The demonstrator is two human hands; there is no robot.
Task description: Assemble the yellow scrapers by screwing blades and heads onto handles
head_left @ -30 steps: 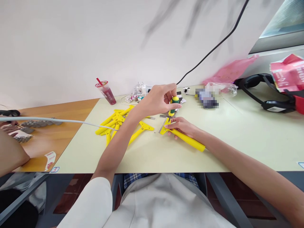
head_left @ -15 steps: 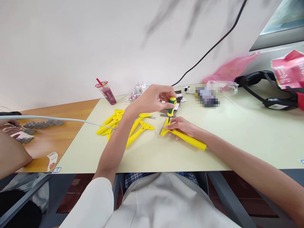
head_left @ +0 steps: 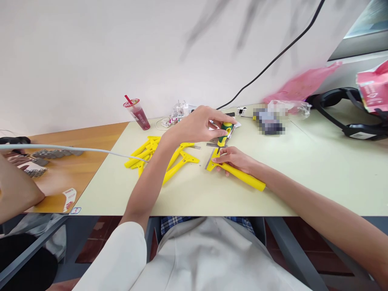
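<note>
My left hand grips a short green and yellow screwdriver from above, its shaft pointing down at the head of a yellow scraper. The tip meets the scraper head near its upper corner. My right hand is closed around the scraper just behind the head, with the handle running to the lower right under the wrist. A metal blade edges the head on its left side. Several more yellow scrapers lie in a heap to the left, partly hidden by my left forearm. A tiny screw rests on the table between.
A cup of red drink with a straw stands at the back left. Behind my hands are a white charger and cables. A black headset and pink bags lie right. A white cable crosses at left, where another person's arm shows.
The screwdriver now leans more, its handle tipped to the right, and my left fingers have shifted on it. The right hand keeps the scraper in place. The view has moved slightly.
</note>
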